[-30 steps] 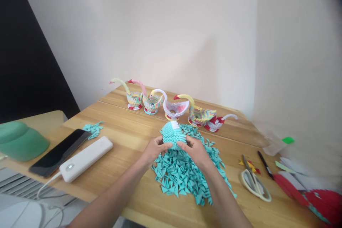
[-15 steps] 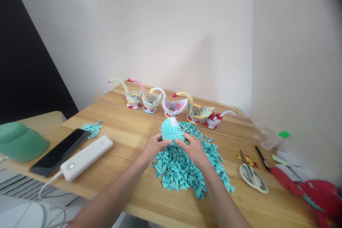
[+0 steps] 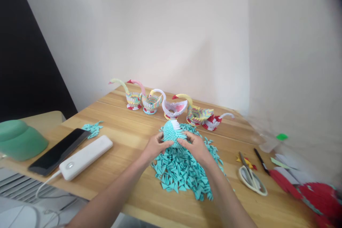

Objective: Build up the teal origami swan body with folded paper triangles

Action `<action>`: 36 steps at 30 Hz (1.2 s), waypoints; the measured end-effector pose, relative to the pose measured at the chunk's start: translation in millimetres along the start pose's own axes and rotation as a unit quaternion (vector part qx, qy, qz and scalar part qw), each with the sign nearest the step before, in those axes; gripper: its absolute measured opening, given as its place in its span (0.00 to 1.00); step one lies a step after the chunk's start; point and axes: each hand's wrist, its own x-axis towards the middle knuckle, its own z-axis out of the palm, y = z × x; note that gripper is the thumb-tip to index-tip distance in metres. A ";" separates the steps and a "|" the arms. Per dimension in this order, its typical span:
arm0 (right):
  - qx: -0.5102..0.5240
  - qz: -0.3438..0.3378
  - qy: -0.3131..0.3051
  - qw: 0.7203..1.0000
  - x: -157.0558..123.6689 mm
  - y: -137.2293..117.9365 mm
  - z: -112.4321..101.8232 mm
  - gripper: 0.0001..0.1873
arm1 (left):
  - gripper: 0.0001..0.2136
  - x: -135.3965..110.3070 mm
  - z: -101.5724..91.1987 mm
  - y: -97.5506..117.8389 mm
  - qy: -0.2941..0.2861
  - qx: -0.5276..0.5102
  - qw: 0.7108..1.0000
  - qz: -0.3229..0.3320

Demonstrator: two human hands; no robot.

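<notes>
The left hand (image 3: 156, 146) and the right hand (image 3: 195, 146) are both closed on one turquoise paper body (image 3: 171, 132), each at its own side of it, with the thumbs at the near face. This body is made from many small folded pieces, and it has a white patch at its top. It is over the far part of a pile of turquoise folded pieces (image 3: 184, 174), which lies on the wooden desk (image 3: 125, 128); whether it touches the pile, I cannot tell. Behind it, five paper swans (image 3: 175, 108) stand in a row. On the left side of the desk there are a black phone (image 3: 60, 152) and, just beside it, a white power bank (image 3: 85, 157). On the right side lie scissors (image 3: 248, 172) and a black pen (image 3: 261, 160).
</notes>
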 end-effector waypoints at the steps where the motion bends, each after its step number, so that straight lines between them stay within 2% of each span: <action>1: 0.001 -0.002 -0.001 1.000 -0.1 0.5 0.5 0.15 | 0.20 -0.6 -0.5 0.6 -0.001 0.008 1.000 -0.004; 10: 0.010 0.019 -0.031 0.999 0.8 7.2 -0.5 0.15 | 0.18 0.2 0.1 -7.5 0.011 0.012 1.000 -0.015; 15: -0.016 0.014 -0.012 1.000 1.7 13.5 4.1 0.13 | 0.16 2.6 -0.8 -12.9 0.020 0.024 0.999 -0.016; 20: -0.062 0.000 0.001 0.998 5.0 12.7 6.2 0.14 | 0.19 4.7 -2.2 -10.9 0.032 0.014 0.999 -0.025; 25: 0.020 -0.005 -0.026 0.999 4.7 12.7 -3.4 0.21 | 0.21 3.9 -5.9 -8.6 0.014 -0.016 0.998 -0.060; 28: 0.013 0.005 -0.029 0.999 1.4 15.5 -5.0 0.19 | 0.22 3.2 -6.7 -9.6 -0.001 -0.037 0.997 -0.061; 32: -0.010 -0.001 0.010 1.000 -2.5 19.2 -0.4 0.16 | 0.23 1.5 -4.9 -8.2 -0.045 -0.032 0.996 -0.066; 36: 0.000 0.002 0.024 1.000 -3.9 23.5 3.0 0.15 | 0.24 -1.0 -1.1 -4.6 -0.042 -0.011 0.995 -0.088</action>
